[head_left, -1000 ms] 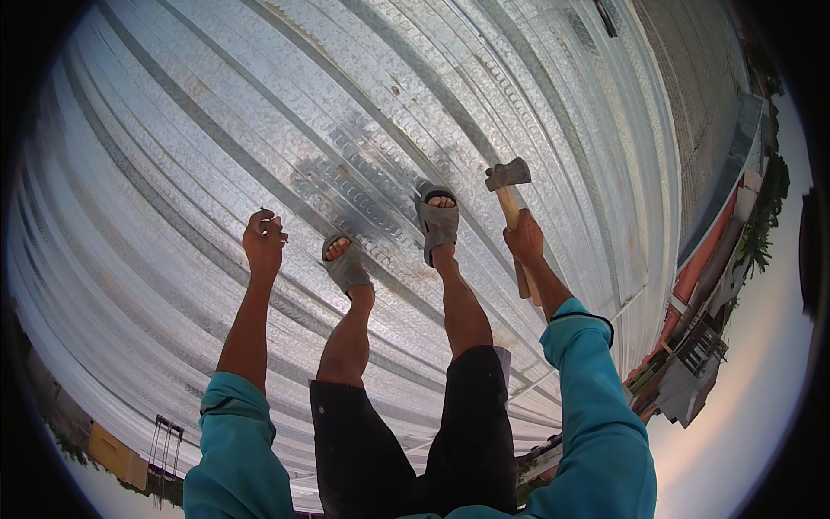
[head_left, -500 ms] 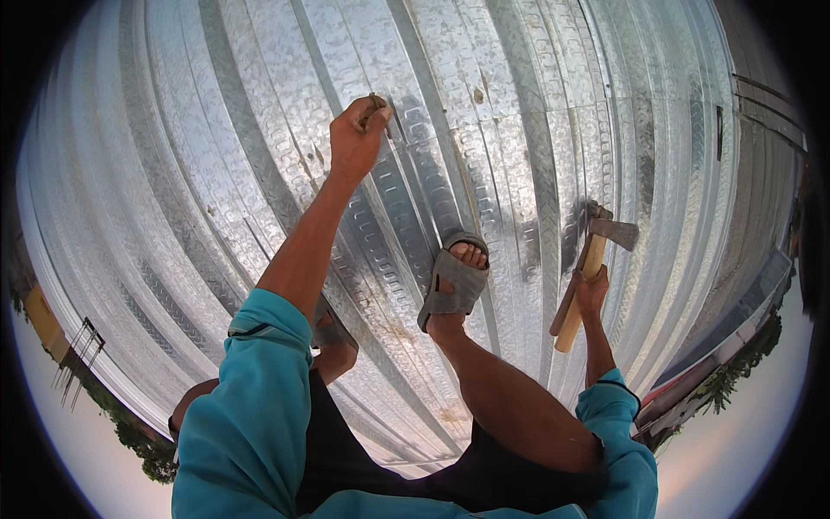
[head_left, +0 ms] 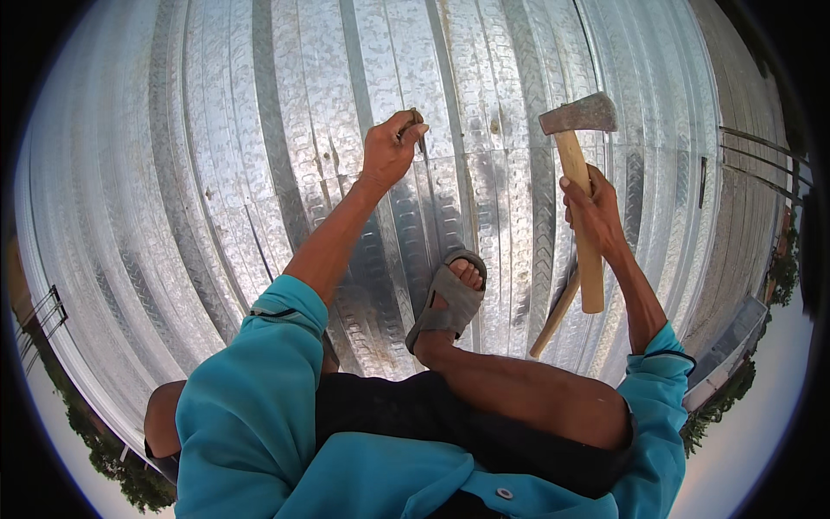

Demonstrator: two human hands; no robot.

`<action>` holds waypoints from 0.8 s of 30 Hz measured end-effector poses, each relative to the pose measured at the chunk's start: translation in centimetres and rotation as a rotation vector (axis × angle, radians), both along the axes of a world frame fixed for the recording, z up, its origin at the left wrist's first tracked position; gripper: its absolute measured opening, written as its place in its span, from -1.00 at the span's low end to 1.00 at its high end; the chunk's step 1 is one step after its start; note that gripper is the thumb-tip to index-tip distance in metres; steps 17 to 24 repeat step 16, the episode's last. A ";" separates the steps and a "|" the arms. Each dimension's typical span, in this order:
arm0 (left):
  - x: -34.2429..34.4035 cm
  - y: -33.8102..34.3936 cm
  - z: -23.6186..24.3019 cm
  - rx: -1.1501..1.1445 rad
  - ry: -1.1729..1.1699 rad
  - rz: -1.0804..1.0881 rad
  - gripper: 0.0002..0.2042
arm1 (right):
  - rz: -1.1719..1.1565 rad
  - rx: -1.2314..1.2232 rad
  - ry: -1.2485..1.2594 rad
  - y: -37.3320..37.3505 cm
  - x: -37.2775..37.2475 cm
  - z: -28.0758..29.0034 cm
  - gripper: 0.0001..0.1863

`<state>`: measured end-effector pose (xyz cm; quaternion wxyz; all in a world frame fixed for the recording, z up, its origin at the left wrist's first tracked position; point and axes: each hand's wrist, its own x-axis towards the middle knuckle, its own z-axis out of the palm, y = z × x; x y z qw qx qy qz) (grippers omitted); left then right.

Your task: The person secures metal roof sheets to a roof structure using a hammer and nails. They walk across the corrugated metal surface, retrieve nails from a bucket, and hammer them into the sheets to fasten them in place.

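My left hand [head_left: 393,151] is closed in a pinch around a thin dark nail [head_left: 422,145], its point toward the ribbed metal sheet [head_left: 320,78]. In my right hand [head_left: 596,212] is a hatchet [head_left: 577,114], raised over the sheet to the right of the left hand. My fingers wrap its pale wooden handle around the middle, and the rusty head is uppermost. Under it, a second wooden-handled tool [head_left: 553,316] lies on the metal. Its head is hidden behind the hatchet and my hand.
My sandalled foot [head_left: 450,298] rests on the sheet between my hands. Raised ribs run away from me, and a sheet seam crosses them. Thin dark rods [head_left: 765,156] stick out beyond the right edge. Greenery [head_left: 726,402] shows past the roof's lower right side.
My right hand has lifted the hatchet up and away from the other tool, which stays on the sheet. My left hand still pinches the nail. The view has shifted slightly.
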<state>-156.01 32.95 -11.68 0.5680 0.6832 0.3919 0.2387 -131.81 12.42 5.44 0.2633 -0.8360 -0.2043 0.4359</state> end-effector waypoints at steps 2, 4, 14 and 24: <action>-0.8 0.0 -0.4 -0.009 -0.045 0.043 -0.77 | 0.120 0.048 0.100 4.6 -0.8 0.4 -0.43; -1.1 -0.1 -0.8 -0.023 -0.086 0.090 -0.76 | 0.282 0.061 0.063 8.2 -1.8 1.1 -0.41; -1.3 -0.5 -1.8 0.159 -0.085 0.081 -0.80 | 0.875 -0.176 -0.031 15.1 -5.2 0.7 -0.35; -1.0 -0.5 -1.5 0.131 -0.079 0.105 -0.83 | 0.963 -0.188 -0.087 16.8 -4.2 1.4 -0.27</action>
